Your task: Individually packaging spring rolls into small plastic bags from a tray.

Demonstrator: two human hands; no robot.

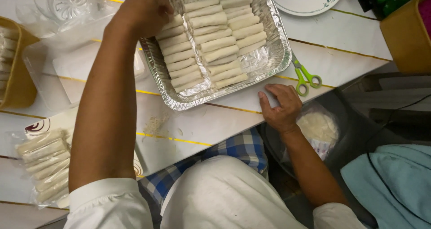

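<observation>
My left hand [142, 10] has its grip curled onto the rolls [179, 54] in the tray [274, 54]; my right hand [282, 105] lies spread on the tabletop [215, 121] beside the scissors [305, 76].

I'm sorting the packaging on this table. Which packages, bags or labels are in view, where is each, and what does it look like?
Clear plastic bag: near left edge, flat, holding pale rolls.
Foil tray: top centre, rectangular, silver, rows of pale rolls; left hand reaches in.
Clear bag of round white wrappers: below the table edge, by the right hand, with a small printed label.
Clear plastic container: left, empty-looking.
</observation>
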